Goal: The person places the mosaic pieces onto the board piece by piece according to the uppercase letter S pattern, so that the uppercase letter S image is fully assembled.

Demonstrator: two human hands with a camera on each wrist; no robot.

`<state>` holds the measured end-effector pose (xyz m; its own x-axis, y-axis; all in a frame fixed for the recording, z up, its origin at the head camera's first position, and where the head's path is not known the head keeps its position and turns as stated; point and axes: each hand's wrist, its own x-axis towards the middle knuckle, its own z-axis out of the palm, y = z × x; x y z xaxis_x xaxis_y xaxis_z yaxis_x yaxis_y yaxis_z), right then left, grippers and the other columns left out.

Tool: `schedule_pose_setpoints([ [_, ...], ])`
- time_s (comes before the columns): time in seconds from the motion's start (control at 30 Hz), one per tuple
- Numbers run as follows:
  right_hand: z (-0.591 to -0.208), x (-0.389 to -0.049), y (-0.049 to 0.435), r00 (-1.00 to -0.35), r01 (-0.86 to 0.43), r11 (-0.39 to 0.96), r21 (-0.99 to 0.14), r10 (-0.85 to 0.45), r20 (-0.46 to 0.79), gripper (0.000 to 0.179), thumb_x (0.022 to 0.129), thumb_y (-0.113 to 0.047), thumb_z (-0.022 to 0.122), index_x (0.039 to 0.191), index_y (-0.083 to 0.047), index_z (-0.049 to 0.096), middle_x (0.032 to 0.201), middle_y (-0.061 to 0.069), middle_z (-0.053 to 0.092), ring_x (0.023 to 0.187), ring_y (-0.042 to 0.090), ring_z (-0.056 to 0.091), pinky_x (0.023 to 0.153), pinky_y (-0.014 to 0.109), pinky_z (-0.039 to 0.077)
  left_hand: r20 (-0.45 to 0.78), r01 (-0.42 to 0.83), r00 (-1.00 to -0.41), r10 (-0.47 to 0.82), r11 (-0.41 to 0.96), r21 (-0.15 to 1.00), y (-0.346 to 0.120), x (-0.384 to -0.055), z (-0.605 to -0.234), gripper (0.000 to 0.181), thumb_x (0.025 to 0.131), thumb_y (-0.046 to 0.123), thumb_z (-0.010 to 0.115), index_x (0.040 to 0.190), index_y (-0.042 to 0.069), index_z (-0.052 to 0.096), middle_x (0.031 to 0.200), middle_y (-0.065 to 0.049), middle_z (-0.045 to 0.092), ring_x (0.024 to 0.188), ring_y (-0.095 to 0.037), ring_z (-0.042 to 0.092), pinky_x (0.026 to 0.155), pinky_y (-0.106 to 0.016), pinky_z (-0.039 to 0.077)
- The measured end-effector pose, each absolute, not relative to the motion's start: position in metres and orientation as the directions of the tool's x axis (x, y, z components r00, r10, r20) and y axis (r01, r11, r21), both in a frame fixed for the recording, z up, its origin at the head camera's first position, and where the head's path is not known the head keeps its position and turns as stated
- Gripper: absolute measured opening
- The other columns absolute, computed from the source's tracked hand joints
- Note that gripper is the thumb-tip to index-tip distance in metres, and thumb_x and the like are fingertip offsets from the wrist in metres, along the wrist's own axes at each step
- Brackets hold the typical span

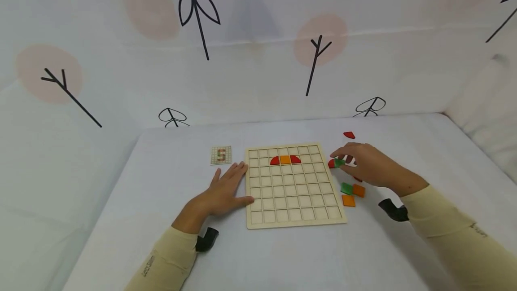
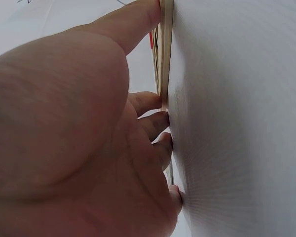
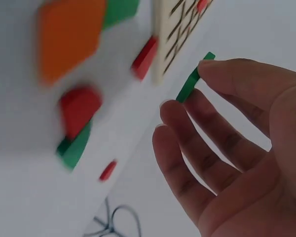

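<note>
My right hand (image 1: 369,165) pinches a thin green tile (image 3: 190,84) between thumb and fingers, just off the board's right edge. A red rounded tile (image 1: 331,163) lies beside that edge. The wooden grid board (image 1: 296,214) carries a red rounded tile (image 1: 275,160), an orange square tile (image 1: 285,160) and another red rounded tile (image 1: 295,159) in one row near its top. My left hand (image 1: 222,194) rests with spread fingers at the board's left edge, thumb and fingertips touching it, as the left wrist view (image 2: 147,101) also shows.
A small pattern card (image 1: 221,155) lies left of the board. Right of it are a green tile (image 1: 346,188), two orange squares (image 1: 348,200) and, farther back, a red tile (image 1: 349,134). Red and green tiles (image 3: 76,148) lie partly hidden near my right hand.
</note>
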<state>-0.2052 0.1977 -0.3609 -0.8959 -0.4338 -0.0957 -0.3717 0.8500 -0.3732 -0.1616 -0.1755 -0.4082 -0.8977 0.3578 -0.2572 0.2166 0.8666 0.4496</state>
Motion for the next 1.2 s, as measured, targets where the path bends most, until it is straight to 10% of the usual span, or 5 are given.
schedule_pose_setpoints([
  [0.47, -0.369, -0.194, 0.124, -0.785, -0.559, 0.687, -0.464, -0.619, 0.029, 0.033, 0.088, -0.008, 0.075, 0.12, -0.009, 0.072, 0.106, -0.003, 0.068, 0.094, 0.013, 0.064, 0.079, 0.027, 0.058, -0.261, 0.225, -0.891, 0.372, 0.861, 0.456, -0.177, -0.162, -0.407, 0.096, 0.091, 0.053, 0.067, 0.162, 0.016, 0.015, 0.17, -0.001, 0.012, 0.158, -0.021, 0.006, 0.126, -0.055, -0.004],
  [1.2, -0.375, -0.213, 0.064, -0.788, -0.552, 0.678, -0.486, -0.614, 0.039, 0.026, 0.089, -0.012, 0.076, 0.114, -0.006, 0.075, 0.106, 0.003, 0.073, 0.091, 0.016, 0.064, 0.083, 0.033, 0.056, -0.264, 0.23, -0.89, 0.371, 0.867, 0.442, -0.18, -0.164, -0.408, 0.095, 0.092, 0.055, 0.066, 0.162, 0.017, 0.014, 0.17, 0.0, 0.011, 0.158, -0.02, 0.005, 0.126, -0.055, -0.004],
])
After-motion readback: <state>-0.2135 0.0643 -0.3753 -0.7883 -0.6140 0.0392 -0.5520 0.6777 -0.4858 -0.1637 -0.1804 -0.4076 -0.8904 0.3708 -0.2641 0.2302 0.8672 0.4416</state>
